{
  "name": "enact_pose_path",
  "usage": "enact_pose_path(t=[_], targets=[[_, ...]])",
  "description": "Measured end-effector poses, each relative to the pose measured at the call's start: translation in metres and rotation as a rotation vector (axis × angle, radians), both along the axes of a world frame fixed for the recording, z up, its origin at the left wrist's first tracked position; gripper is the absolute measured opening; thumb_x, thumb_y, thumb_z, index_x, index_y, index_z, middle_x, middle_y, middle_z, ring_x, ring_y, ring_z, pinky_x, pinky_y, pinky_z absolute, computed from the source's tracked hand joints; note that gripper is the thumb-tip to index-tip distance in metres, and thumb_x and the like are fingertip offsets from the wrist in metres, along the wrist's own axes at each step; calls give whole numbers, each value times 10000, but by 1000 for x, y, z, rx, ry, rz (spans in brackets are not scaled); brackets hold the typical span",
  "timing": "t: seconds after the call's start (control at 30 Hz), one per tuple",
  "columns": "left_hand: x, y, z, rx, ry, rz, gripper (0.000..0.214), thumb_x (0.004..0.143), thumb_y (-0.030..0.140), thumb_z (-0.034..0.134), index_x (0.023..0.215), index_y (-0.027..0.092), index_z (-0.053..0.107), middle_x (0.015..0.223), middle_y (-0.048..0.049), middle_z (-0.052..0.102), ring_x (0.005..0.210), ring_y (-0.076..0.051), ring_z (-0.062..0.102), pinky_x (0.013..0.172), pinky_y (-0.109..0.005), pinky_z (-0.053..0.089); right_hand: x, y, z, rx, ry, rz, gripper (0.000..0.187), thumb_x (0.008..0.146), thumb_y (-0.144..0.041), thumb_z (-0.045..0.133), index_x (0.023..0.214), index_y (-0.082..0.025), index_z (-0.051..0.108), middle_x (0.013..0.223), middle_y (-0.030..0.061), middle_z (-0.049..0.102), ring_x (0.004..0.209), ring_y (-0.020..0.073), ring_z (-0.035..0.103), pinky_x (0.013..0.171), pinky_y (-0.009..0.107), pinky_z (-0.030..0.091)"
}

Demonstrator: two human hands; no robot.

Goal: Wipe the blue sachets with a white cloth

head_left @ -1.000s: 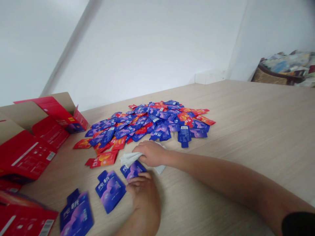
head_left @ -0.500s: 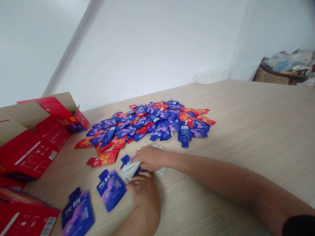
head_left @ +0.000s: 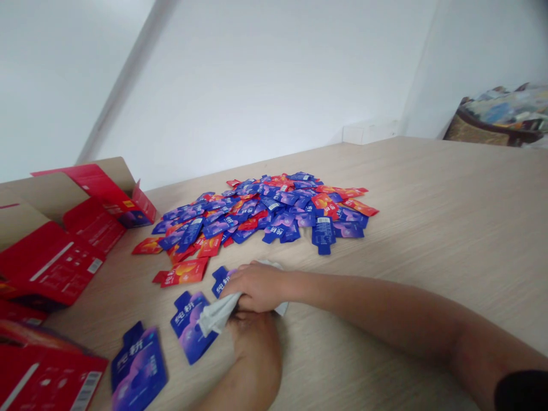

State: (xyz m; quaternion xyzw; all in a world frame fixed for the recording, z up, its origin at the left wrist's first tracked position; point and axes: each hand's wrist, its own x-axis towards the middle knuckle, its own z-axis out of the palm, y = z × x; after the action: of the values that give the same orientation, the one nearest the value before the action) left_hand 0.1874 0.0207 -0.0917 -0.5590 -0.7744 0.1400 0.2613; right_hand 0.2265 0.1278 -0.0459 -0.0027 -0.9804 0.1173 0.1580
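My right hand [head_left: 257,285] is closed on a crumpled white cloth [head_left: 220,313], part of which hangs over a purple pouch [head_left: 192,337] while another part shows behind the wrist. Just below and against it is my left hand [head_left: 246,325], its fingers hidden under the right hand. Another purple pouch [head_left: 221,279] lies partly covered at the right hand's fingers. Nearer the front left, a third purple pouch [head_left: 139,368] rests flat on the wooden tabletop [head_left: 377,325].
A wide pile of purple and red pouches [head_left: 261,208] spreads across the table behind my hands. A red pouch [head_left: 184,273] lies at its near edge. Open red cardboard boxes [head_left: 51,262] stand on the left. A white box [head_left: 370,132] sits against the wall.
My right hand has shifted slightly down over my left fingers. The cloth has swung down and left, so its end now overlaps the middle pouch.
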Motion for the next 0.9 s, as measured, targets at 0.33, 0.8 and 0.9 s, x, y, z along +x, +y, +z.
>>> enact_pose_path(t=[0.33,0.8,0.9], targets=[[4,-3,-1,-25,270,66,380,784,10,294,1000,25,607,878,-288,686,721,-308,677,605,-382,460,8,31,-7,51,-38,-343,285,815,-238,499,1082,-239,598,1020,67,637,970,244,537,800,395,382],[2,-1,4,28,-33,47,414,744,-34,270,780,25,678,733,-204,697,667,-250,659,623,-335,441,0,-1,2,57,-22,-35,278,822,-269,478,1074,-257,592,1058,25,639,949,215,552,784,362,405],[4,-2,5,18,28,74,402,768,-17,272,906,-12,649,808,-260,692,702,-287,665,640,-369,445,1,11,-6,77,-48,-126,300,802,-248,494,1088,-256,583,1056,36,634,939,220,560,781,372,410]])
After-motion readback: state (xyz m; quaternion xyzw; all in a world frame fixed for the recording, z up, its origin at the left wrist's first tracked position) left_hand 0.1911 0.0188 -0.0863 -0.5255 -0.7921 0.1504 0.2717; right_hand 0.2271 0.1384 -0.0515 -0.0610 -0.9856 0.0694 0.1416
